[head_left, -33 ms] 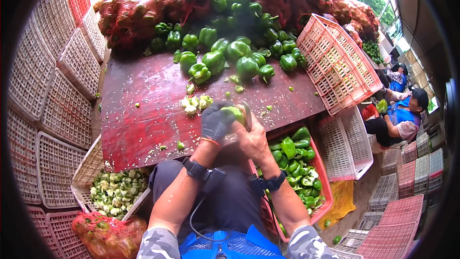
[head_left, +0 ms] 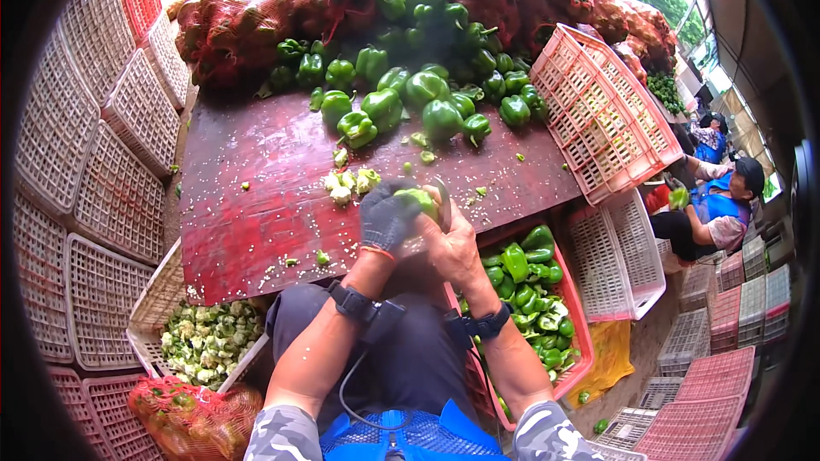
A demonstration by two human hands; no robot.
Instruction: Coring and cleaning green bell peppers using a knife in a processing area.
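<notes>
Gloved left hand [head_left: 386, 215] has a closed grip on a green pepper [head_left: 417, 199], held over the near edge of the wet red table [head_left: 256, 205]. Bare right hand [head_left: 450, 242] is wrapped around it too. Table's littered with seeds and a pepper pile [head_left: 418, 77] at the back. Pink crates [head_left: 598, 111] and mesh sacks [head_left: 231, 26] are stacked all around.

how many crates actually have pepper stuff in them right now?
2. A red crate of cut green peppers sits by the person's right knee; a white crate of pale pepper cores sits by the left knee. The stacked crates around look empty; some interiors are hidden.
</notes>
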